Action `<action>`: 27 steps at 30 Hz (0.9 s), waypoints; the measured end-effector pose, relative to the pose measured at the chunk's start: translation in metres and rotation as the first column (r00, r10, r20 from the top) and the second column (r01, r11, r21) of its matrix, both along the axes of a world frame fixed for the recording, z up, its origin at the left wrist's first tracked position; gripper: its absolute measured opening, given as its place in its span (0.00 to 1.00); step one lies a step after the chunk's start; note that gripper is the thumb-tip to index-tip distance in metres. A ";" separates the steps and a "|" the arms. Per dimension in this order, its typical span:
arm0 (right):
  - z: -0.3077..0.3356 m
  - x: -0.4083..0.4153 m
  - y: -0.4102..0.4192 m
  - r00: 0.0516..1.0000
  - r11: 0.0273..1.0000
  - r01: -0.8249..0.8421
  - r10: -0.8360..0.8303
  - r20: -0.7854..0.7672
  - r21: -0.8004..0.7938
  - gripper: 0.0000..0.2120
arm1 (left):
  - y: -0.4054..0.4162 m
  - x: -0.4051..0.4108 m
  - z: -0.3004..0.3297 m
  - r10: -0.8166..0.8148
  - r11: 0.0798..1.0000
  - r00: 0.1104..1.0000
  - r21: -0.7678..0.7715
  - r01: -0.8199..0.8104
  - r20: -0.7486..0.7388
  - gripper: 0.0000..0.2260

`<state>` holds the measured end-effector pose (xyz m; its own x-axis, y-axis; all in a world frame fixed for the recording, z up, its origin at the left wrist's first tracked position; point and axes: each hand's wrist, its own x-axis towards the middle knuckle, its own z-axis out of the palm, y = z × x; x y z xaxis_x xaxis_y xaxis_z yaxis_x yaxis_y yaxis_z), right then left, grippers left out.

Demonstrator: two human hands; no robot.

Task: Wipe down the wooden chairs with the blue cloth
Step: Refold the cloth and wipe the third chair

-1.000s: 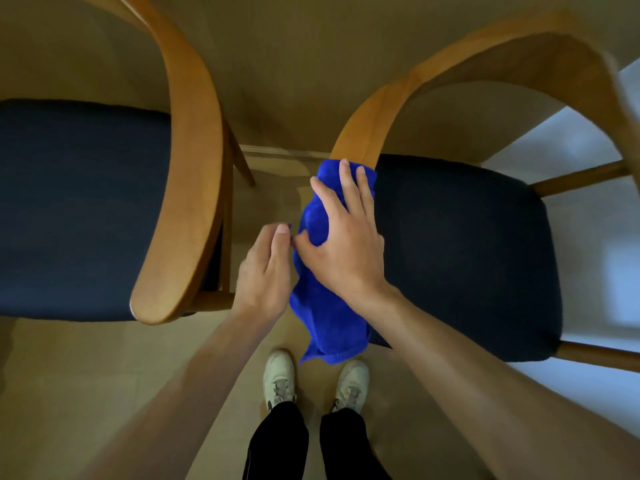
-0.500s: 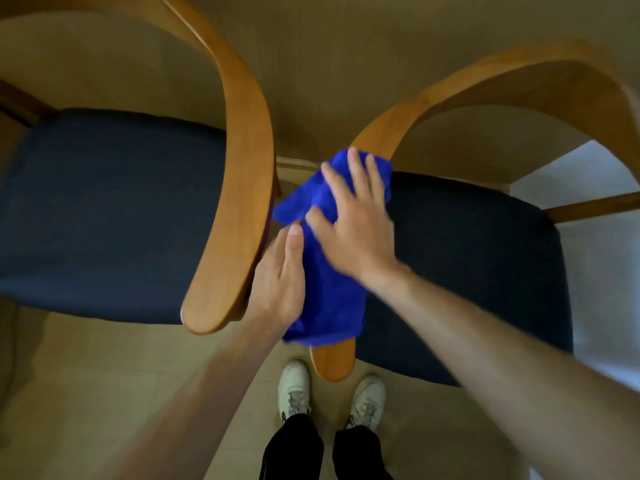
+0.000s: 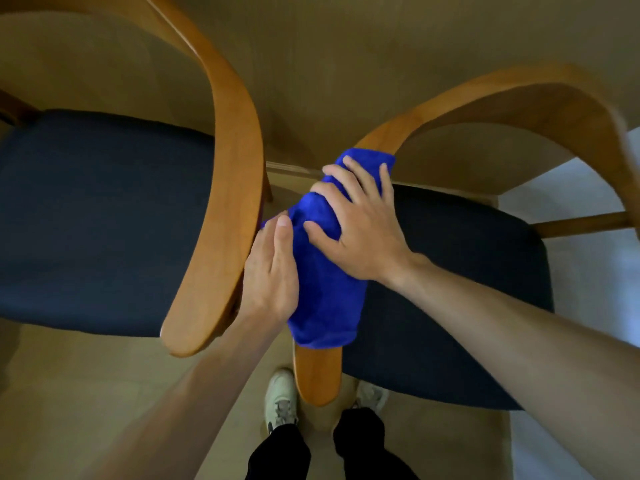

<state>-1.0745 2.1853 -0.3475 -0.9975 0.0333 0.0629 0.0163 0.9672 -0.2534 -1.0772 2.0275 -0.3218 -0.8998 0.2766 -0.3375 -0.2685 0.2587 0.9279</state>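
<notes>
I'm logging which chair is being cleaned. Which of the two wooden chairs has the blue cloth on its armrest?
The right-hand wooden chair: the blue cloth drapes over its near armrest under both hands. The left-hand wooden chair has a bare armrest.

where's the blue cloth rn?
Head view, centre: the blue cloth is draped over the right chair's armrest, under the right hand, with the left hand against its left side.

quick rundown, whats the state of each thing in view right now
bright blue cloth: draped over the right chair's wooden armrest, wrapped round it
right hand: fingers spread, pressing the cloth on top
left hand: flat against the cloth's side
right chair's wooden armrest: mostly covered, tip bare
left wooden chair: untouched by the cloth
</notes>
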 end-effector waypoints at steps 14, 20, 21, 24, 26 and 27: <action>0.016 -0.112 0.148 0.967 0.909 0.199 -0.242 0.075 0.366 0.33 | 0.098 -0.051 0.001 -0.190 0.875 0.938 -0.484 0.028 -0.290 0.24; 0.006 -0.115 0.154 0.950 0.939 -0.311 0.312 0.015 0.148 0.21 | 0.138 -0.072 0.004 -0.078 0.877 0.976 -0.479 -0.031 -0.205 0.22; 0.004 -0.118 0.160 0.972 0.957 -0.227 0.233 -0.009 0.183 0.22 | 0.142 -0.074 0.003 -0.066 0.873 0.978 -0.486 -0.039 -0.197 0.22; 0.009 -0.124 0.185 0.995 0.948 -0.100 0.101 0.011 0.303 0.28 | 0.153 -0.076 0.003 -0.100 0.846 0.971 -0.532 -0.032 -0.219 0.22; 0.018 -0.123 0.215 0.997 0.912 -0.073 0.072 0.018 0.402 0.33 | 0.163 -0.075 0.003 -0.130 0.823 0.963 -0.568 -0.029 -0.237 0.23; 0.024 -0.121 0.230 0.995 0.905 -0.098 0.093 0.031 0.415 0.36 | 0.168 -0.076 0.003 -0.149 0.810 0.955 -0.586 -0.032 -0.257 0.23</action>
